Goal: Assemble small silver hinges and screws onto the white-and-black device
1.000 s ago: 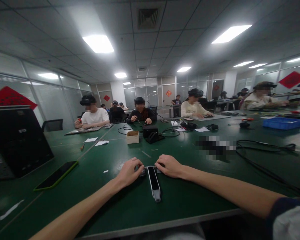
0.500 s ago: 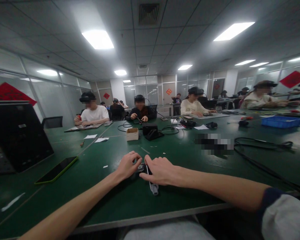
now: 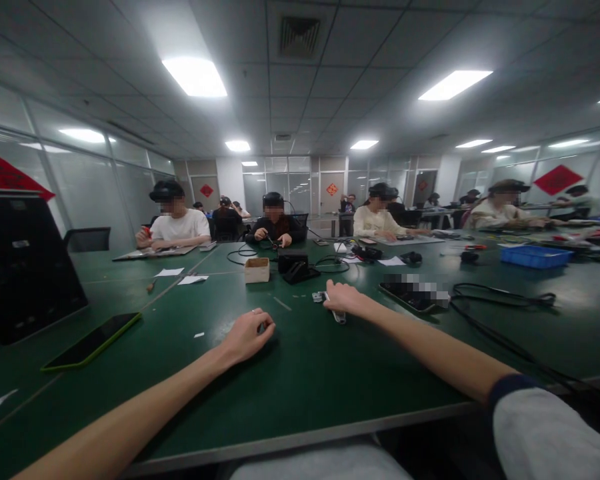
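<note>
White-edged device [image 3: 339, 319] sits on the green table [image 3: 300, 380] in your right hand [image 3: 347, 299], fingers closed over its middle, ahead and right of your left hand [image 3: 250, 333], which curls loosely; whether that 1 holds anything, I cannot tell.

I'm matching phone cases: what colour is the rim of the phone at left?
The phone has a lime-green rim, clearest in the head view.

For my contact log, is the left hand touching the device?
Apart: the head view shows green table between the left hand and the device.
</note>
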Available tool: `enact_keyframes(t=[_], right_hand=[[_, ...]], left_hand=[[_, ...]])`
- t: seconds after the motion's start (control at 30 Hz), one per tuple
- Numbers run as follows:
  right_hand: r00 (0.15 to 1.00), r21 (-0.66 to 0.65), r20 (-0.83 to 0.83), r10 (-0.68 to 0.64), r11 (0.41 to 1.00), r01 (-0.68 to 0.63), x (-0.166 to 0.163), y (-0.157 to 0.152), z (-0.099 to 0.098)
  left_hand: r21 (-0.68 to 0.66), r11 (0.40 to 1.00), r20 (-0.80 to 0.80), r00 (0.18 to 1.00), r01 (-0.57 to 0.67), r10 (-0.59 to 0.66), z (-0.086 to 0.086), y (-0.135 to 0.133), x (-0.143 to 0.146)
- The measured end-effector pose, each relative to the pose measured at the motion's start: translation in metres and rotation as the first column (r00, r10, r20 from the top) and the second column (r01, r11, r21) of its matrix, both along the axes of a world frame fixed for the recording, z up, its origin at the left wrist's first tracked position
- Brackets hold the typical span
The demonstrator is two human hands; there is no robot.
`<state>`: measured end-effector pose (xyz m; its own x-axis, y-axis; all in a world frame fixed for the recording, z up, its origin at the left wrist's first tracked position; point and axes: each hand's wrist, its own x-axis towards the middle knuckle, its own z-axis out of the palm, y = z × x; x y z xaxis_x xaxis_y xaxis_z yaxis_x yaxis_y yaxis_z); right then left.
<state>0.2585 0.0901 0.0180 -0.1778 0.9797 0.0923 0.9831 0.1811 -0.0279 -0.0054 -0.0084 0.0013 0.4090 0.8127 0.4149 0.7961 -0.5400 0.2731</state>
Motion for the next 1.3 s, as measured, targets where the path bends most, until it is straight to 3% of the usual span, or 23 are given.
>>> enact_keyframes(t=[0.27, 0.53, 0.77, 1.3], right_hand=[[0.978, 0.013, -0.019, -0.207, 0.978, 0.207, 0.066, 0.077, -0.004], [0.999, 0.084, -0.006, -0.050, 0.995, 0.050, 0.079, 0.125, -0.024], [0.999, 0.087, -0.023, -0.044, 0.995, 0.046, 0.082, 0.146, -0.049], [0.997, 0.064, -0.032, -0.076, 0.995, 0.078, 0.088, 0.162, -0.057]], left_hand=[[-0.041, 0.999, -0.053, 0.998, 0.019, -0.021, -0.007, 0.006, -0.002], [-0.026, 0.998, -0.081, 0.995, 0.059, -0.061, -0.011, 0.010, -0.003], [-0.030, 0.998, -0.080, 0.995, 0.060, -0.063, -0.009, 0.008, -0.003], [-0.040, 0.998, -0.084, 0.995, 0.046, -0.050, -0.006, 0.002, 0.001]])
